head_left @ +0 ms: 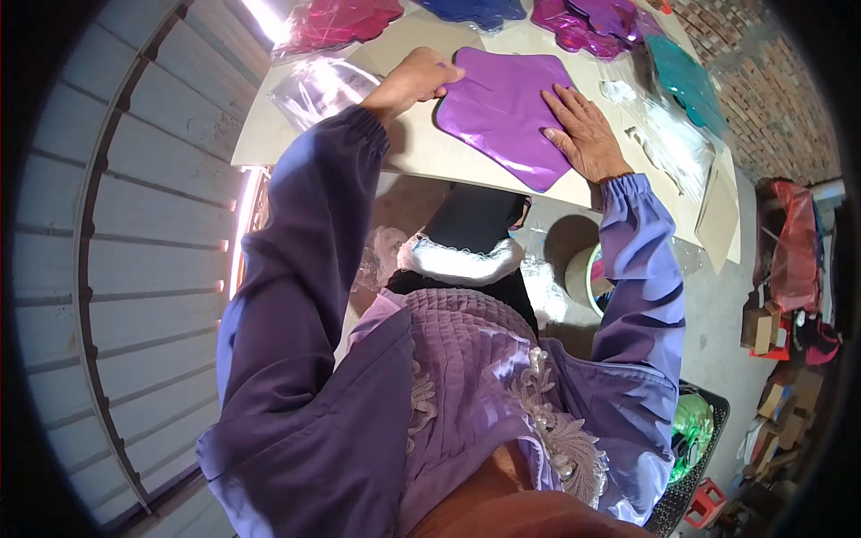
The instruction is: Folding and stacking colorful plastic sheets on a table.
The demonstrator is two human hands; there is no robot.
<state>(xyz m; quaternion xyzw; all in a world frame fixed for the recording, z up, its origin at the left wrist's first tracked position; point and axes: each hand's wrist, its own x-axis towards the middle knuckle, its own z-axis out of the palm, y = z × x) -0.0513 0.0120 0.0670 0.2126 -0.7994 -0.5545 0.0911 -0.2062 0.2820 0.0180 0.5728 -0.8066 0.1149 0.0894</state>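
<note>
A flat, shiny purple piece with rounded, angular edges (pixel 504 112) lies on the pale table at its front edge, one corner reaching the edge. My left hand (pixel 414 82) pinches its upper left corner between thumb and fingers. On its right side my right hand (pixel 583 130) rests flat, fingers stretched out over the surface. What the piece is made into cannot be told. A clear plastic bag (pixel 325 88) lies beside my left wrist, and more clear plastic sheets (pixel 668 143) lie to the right of my right hand.
Along the table's far side lie shiny pink (pixel 345 22), blue (pixel 471 11), magenta (pixel 583 31) and teal (pixel 683 76) pieces. Beige cardboard (pixel 717 215) overhangs the right edge. Below stands a round bin (pixel 585 273); a black crate (pixel 713 412) and red stool (pixel 706 502) are at lower right.
</note>
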